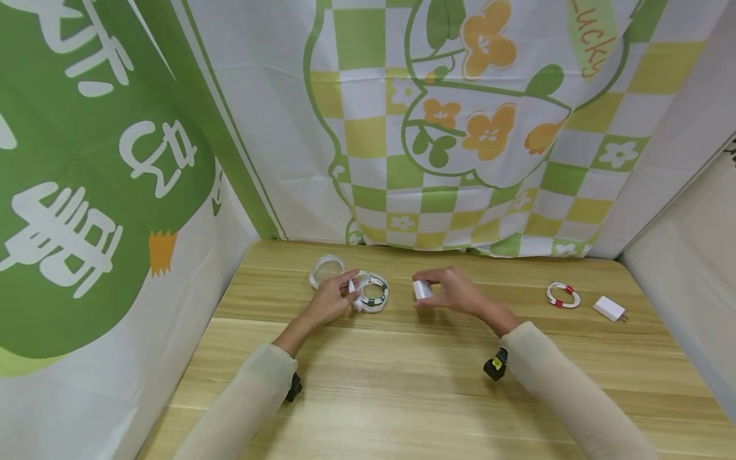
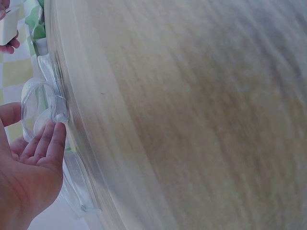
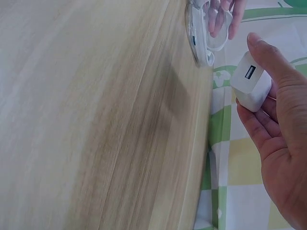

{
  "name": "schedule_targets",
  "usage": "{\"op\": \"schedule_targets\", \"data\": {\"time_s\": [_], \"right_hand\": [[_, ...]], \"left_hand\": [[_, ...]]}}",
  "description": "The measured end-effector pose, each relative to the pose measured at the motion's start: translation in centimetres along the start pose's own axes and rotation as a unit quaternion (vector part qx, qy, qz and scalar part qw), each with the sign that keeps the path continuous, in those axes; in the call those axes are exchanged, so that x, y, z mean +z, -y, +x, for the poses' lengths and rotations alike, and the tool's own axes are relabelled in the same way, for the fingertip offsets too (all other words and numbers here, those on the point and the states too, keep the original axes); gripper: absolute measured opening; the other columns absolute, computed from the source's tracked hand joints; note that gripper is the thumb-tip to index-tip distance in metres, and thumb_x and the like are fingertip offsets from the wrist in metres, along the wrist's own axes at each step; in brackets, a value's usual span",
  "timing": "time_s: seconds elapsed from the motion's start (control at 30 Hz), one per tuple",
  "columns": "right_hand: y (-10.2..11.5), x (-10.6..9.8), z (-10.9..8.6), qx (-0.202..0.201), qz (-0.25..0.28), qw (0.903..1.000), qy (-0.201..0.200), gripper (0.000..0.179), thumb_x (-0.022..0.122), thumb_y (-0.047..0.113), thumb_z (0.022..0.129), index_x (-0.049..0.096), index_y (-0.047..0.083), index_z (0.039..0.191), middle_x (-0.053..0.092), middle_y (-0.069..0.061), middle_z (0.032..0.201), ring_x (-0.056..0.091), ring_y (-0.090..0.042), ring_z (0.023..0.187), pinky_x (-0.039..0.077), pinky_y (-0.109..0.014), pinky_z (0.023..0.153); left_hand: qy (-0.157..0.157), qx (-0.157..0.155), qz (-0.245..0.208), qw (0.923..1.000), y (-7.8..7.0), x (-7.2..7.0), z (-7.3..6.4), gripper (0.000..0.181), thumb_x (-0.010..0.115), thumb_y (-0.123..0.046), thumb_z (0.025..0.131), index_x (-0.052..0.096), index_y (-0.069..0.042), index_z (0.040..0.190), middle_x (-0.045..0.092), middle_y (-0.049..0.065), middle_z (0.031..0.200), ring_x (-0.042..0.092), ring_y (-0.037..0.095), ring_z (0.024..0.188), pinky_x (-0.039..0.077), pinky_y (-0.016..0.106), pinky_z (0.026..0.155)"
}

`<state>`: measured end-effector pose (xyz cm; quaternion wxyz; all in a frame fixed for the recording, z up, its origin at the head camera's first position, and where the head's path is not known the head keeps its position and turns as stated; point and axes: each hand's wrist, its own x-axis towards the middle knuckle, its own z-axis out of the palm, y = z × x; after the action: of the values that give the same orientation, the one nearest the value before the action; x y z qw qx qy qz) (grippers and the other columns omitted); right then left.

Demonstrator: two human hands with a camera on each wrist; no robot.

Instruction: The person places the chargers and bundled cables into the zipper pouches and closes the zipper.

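My right hand (image 1: 454,291) holds a white charger plug (image 3: 250,81) between thumb and fingers, above the table. A USB port shows on the plug's face in the right wrist view. With thumb and fingers, my left hand (image 1: 330,300) pinches a clear round piece with a ring-like rim (image 2: 37,103). Close beside those fingers lies a white coiled cable (image 1: 374,300) with dark green ties. Behind the left hand is a clear round case (image 1: 314,278), partly covered by the hand in the head view.
At the right of the wooden table (image 1: 391,383) lie a white coiled cable with red ties (image 1: 563,303) and a second white charger plug (image 1: 609,308) with its prongs showing. A patterned cloth (image 1: 425,198) hangs along the back edge.
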<state>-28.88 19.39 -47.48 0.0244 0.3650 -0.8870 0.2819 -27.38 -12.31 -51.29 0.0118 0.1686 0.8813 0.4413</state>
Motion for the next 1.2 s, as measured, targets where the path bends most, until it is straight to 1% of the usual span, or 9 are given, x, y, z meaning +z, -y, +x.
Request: {"op": "schedule_targets", "data": {"time_s": [0.13, 0.27, 0.47, 0.67, 0.87, 1.07, 1.2], "right_hand": [[0.3, 0.5, 0.5, 0.001, 0.009, 1.0000, -0.003, 0.058, 0.085, 0.037, 0.074, 0.069, 0.009, 0.121, 0.071, -0.005, 0.115, 0.068, -0.013, 0.096, 0.057, -0.036, 0.072], [0.4, 1.0, 1.1, -0.003, 0.024, 0.9997, -0.007, 0.057, 0.086, 0.035, 0.074, 0.069, 0.006, 0.120, 0.071, -0.007, 0.115, 0.068, -0.016, 0.098, 0.058, -0.041, 0.076], [0.7, 1.8, 1.8, -0.012, 0.022, 0.9996, -0.015, 0.055, 0.085, 0.035, 0.075, 0.069, 0.008, 0.119, 0.071, -0.007, 0.114, 0.068, -0.016, 0.095, 0.058, -0.043, 0.077], [1.1, 2.5, 2.6, -0.015, 0.030, 0.9992, -0.023, 0.054, 0.085, 0.035, 0.076, 0.069, 0.004, 0.118, 0.072, -0.009, 0.112, 0.069, -0.017, 0.096, 0.058, -0.041, 0.079], [1.1, 3.3, 3.3, -0.021, 0.018, 0.9990, -0.035, 0.054, 0.086, 0.033, 0.074, 0.070, 0.002, 0.116, 0.073, -0.008, 0.108, 0.069, -0.017, 0.092, 0.059, -0.036, 0.077], [1.3, 4.0, 4.0, -0.029, 0.018, 0.9987, -0.037, 0.054, 0.085, 0.034, 0.075, 0.070, 0.004, 0.117, 0.073, -0.007, 0.110, 0.070, -0.016, 0.093, 0.058, -0.034, 0.079], [1.6, 4.5, 4.6, -0.026, 0.022, 0.9987, -0.037, 0.053, 0.085, 0.035, 0.075, 0.070, 0.005, 0.117, 0.073, -0.006, 0.108, 0.069, -0.013, 0.090, 0.058, -0.034, 0.076]], "left_hand": [[-0.001, -0.002, -0.002, 1.0000, 0.0, 0.0, 0.0, 0.055, 0.066, -0.012, 0.093, 0.047, -0.001, 0.143, 0.065, 0.018, 0.125, 0.065, 0.026, 0.112, 0.052, 0.033, 0.093], [-0.003, -0.001, -0.009, 1.0000, 0.0, 0.0, -0.1, 0.055, 0.065, -0.011, 0.093, 0.047, 0.000, 0.143, 0.065, 0.019, 0.124, 0.065, 0.027, 0.111, 0.053, 0.032, 0.092], [-0.003, -0.003, -0.006, 1.0000, 0.2, 0.1, 0.0, 0.055, 0.066, -0.011, 0.092, 0.047, -0.002, 0.143, 0.065, 0.018, 0.124, 0.065, 0.026, 0.111, 0.052, 0.032, 0.093], [-0.006, -0.008, -0.006, 0.9999, 0.2, 0.2, 0.1, 0.055, 0.067, -0.011, 0.092, 0.048, -0.003, 0.143, 0.065, 0.017, 0.124, 0.065, 0.025, 0.112, 0.052, 0.032, 0.094], [-0.009, -0.006, -0.001, 0.9999, 0.2, 0.2, 0.1, 0.055, 0.067, -0.011, 0.092, 0.048, -0.003, 0.143, 0.066, 0.017, 0.124, 0.066, 0.025, 0.111, 0.052, 0.032, 0.094], [-0.008, -0.006, 0.001, 1.0000, 0.1, 0.2, 0.1, 0.055, 0.067, -0.012, 0.092, 0.049, -0.003, 0.143, 0.066, 0.017, 0.124, 0.066, 0.026, 0.111, 0.052, 0.032, 0.093], [-0.002, -0.006, 0.001, 1.0000, 0.1, 0.1, 0.1, 0.055, 0.067, -0.013, 0.092, 0.048, -0.003, 0.143, 0.065, 0.017, 0.125, 0.065, 0.025, 0.112, 0.052, 0.032, 0.093]]}}
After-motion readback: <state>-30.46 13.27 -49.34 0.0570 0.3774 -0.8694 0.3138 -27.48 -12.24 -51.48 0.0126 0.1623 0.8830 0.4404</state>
